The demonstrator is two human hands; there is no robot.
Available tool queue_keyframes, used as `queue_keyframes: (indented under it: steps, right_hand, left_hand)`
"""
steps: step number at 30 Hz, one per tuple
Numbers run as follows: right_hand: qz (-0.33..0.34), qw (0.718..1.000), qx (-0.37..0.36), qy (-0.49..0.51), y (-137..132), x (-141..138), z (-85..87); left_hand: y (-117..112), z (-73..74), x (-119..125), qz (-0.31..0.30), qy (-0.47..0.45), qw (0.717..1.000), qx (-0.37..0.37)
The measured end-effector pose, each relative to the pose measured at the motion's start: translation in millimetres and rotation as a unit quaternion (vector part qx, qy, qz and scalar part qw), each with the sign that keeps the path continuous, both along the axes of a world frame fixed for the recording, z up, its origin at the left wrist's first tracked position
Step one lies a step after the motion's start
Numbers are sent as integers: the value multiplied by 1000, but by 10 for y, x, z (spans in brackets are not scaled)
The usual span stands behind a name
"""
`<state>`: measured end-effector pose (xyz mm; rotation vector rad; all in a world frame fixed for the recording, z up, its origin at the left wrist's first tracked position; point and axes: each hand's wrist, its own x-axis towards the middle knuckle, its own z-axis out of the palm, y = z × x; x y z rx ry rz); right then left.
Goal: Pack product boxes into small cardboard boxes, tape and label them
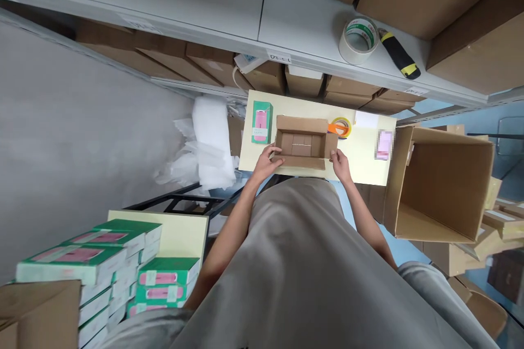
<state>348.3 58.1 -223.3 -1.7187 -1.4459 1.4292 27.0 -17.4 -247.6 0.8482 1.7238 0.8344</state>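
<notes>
A small brown cardboard box [302, 124] stands on the pale yellow table with its flaps folded outward; its inside holds nothing that I can see. My left hand [267, 163] grips the near left corner, thumb and fingers on either side of the cardboard. At the right end, my right hand [340, 166] pinches the side flap near its front corner. Left of the open box lies a green and white product box [261, 122] with a pink picture. Just behind the right flap are a roll of yellow tape [346, 126] and an orange tape dispenser [336, 130].
A large open carton [444, 185] stands right of the table [364, 169]. White foam wrap [213, 142] lies left. Green product boxes [110, 253] are stacked lower left. The shelf overhead carries a tape roll [355, 46] and a utility knife [399, 54].
</notes>
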Motion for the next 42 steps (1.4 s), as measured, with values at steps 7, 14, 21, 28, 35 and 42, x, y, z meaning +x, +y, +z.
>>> queue_keyframes:
  steps: [7, 14, 21, 28, 35, 42]
  right_hand:
    - [-15, 988, 28, -154, 53, -68, -236]
    - [17, 974, 66, -216, 45, -146, -226]
    - [6, 966, 43, -255, 32, -239, -47]
    - [-69, 966, -35, -245, 9, -306, 88]
    - [-62, 975, -34, -213, -57, -261, 211]
    - [-50, 993, -11, -110, -76, -103, 389]
  left_hand:
    - [-57, -52, 20, -61, 83, 994, 25]
    - [-31, -15, -9, -78, 102, 991, 42]
    - [167, 79, -197, -1, 118, 993, 9]
    - [397, 234, -168, -118, 220, 965, -77]
    - [359, 404, 17, -99, 269, 950, -128]
    - [-78, 589, 145, -14, 237, 966, -99]
